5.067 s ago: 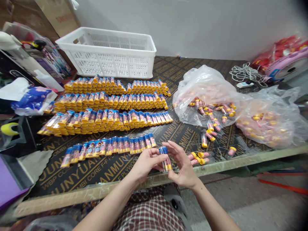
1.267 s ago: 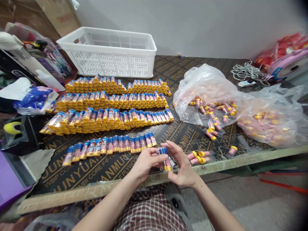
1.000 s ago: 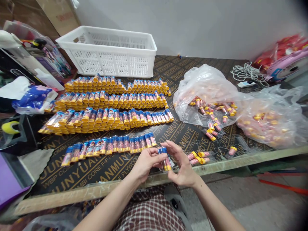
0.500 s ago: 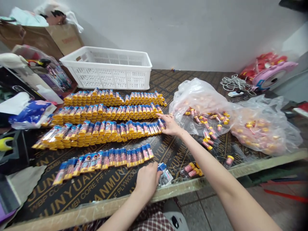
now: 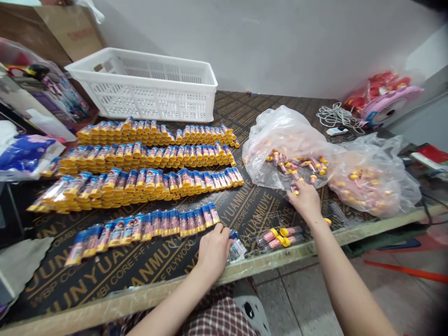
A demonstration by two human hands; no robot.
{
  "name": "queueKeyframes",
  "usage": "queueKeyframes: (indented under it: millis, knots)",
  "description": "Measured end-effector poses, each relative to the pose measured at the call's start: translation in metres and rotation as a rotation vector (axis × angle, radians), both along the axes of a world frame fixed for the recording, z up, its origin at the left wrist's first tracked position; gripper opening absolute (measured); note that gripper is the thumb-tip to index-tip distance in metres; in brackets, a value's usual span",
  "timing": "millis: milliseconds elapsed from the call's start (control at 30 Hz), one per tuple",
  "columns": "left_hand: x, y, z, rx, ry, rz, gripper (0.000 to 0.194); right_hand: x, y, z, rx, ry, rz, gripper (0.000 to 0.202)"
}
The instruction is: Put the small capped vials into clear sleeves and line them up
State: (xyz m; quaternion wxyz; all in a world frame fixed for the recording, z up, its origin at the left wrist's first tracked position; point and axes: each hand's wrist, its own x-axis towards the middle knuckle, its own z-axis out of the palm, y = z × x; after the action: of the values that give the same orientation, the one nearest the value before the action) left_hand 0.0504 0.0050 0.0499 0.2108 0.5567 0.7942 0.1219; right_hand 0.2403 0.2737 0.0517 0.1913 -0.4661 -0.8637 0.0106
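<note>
My left hand [image 5: 215, 248] rests near the table's front edge with fingers curled down, beside a small stack of printed clear labels [image 5: 238, 250]. Whatever lies under its fingertips is hidden. My right hand [image 5: 305, 200] reaches to the mouth of a clear plastic bag [image 5: 280, 128], its thumb and fingers around a small yellow-capped tube [image 5: 296, 191]. More loose tubes with pink contents [image 5: 311, 164] spill from the bag. Between my hands lie several yellow-capped tubes [image 5: 275, 237]. A single row of blue-and-yellow labelled tubes [image 5: 154, 225] lies left of my left hand.
Stacked rows of labelled tubes [image 5: 140, 186] fill the left of the table. Behind them stands a white plastic basket [image 5: 150, 88]. To the right are a second bag of tubes [image 5: 374, 186], a coiled white cable [image 5: 338, 116] and a pink fan [image 5: 392, 105].
My right hand has left the right end of a stacked row and moved right to the loose tubes by the bag. My left hand stays by the labels. The view has shifted slightly.
</note>
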Motion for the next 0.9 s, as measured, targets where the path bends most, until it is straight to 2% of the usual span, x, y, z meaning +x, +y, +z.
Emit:
queueKeyframes:
  millis: [100,233,433,633,733,900]
  knots:
    - [0.000,-0.001,-0.002,0.035,-0.009,0.004,0.012,0.033,-0.011,-0.015,-0.045,-0.032,-0.060,0.034]
    - [0.000,-0.001,-0.006,0.038,0.022,-0.036,0.020,0.043,-0.028,-0.026,-0.076,0.000,-0.066,0.036]
    - [0.000,-0.002,-0.007,0.087,0.012,0.004,0.010,0.015,-0.063,-0.016,-0.102,0.198,0.016,0.040]
    - [0.000,-0.006,-0.011,0.168,0.073,-0.018,0.007,-0.025,-0.121,0.007,-0.280,0.502,0.201,0.025]
    - [0.000,-0.008,-0.013,0.251,0.087,-0.014,0.009,-0.035,-0.141,0.014,-0.347,0.551,0.206,0.024]
    - [-0.001,-0.009,-0.014,0.239,0.050,-0.067,0.016,-0.037,-0.154,0.014,-0.452,0.608,0.161,0.027]
